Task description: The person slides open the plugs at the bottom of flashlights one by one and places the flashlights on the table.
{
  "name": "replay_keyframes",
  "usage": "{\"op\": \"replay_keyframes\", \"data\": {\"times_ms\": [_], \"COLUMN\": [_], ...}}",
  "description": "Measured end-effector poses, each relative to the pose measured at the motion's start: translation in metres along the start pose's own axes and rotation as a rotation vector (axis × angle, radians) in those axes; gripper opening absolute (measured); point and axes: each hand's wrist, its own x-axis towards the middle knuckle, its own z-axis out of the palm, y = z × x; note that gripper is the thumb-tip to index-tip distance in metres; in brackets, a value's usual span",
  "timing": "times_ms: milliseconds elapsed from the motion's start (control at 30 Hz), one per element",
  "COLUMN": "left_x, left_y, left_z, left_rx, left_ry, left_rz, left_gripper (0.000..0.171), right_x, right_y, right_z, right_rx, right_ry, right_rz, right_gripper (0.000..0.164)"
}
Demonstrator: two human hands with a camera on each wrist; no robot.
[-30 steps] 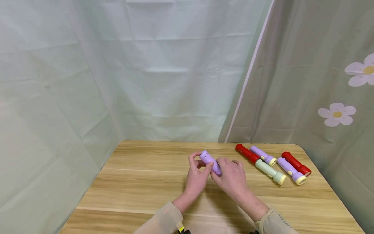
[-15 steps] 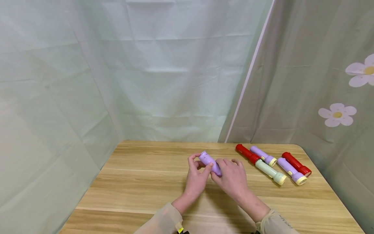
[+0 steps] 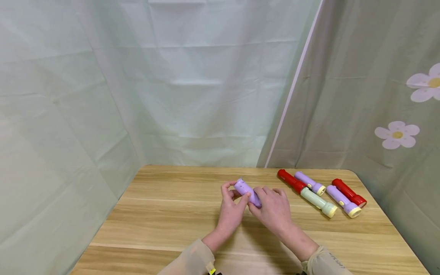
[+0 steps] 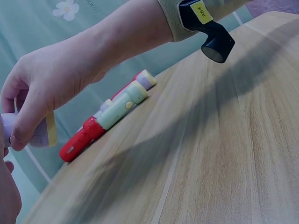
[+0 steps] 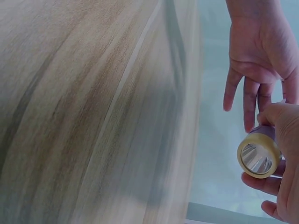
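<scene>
A purple flashlight point(image 3: 243, 187) is held above the table between both hands, tilted with its tail end toward the back left. My left hand point(image 3: 229, 214) pinches the tail half, thumb on the near side and index finger at the end. The right hand point(image 3: 274, 208) grips the head end, which it hides in the head view. In the right wrist view, the flashlight's yellow-rimmed lens point(image 5: 258, 157) shows between the right hand's thumb and fingers, and the lens looks unlit. The left wrist view shows the right hand point(image 4: 51, 81) on the yellow-rimmed end.
On the wooden table point(image 3: 165, 221), to the right, lie a red flashlight point(image 3: 290, 180), a pale green one point(image 3: 317, 201), two purple ones point(image 3: 307, 181) and another red flashlight point(image 3: 348, 192). A pale curtain point(image 3: 206, 95) hangs behind the table and along both sides.
Both hands keep the same hold on the purple flashlight. Its tail end has dipped very slightly. The flashlights on the table have not moved.
</scene>
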Motion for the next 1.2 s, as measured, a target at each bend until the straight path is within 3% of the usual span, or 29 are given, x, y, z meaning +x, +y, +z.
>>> {"op": "replay_keyframes", "data": {"times_ms": [1200], "left_x": [-0.0050], "left_y": [0.0030], "left_z": [-0.0038], "left_rx": [0.039], "left_ry": [-0.024], "left_rz": [0.009], "left_gripper": [0.054], "right_x": [-0.0026], "right_y": [-0.0014], "right_z": [-0.0026], "right_rx": [-0.002], "right_ry": [-0.010], "right_rz": [-0.040], "right_gripper": [0.035]}}
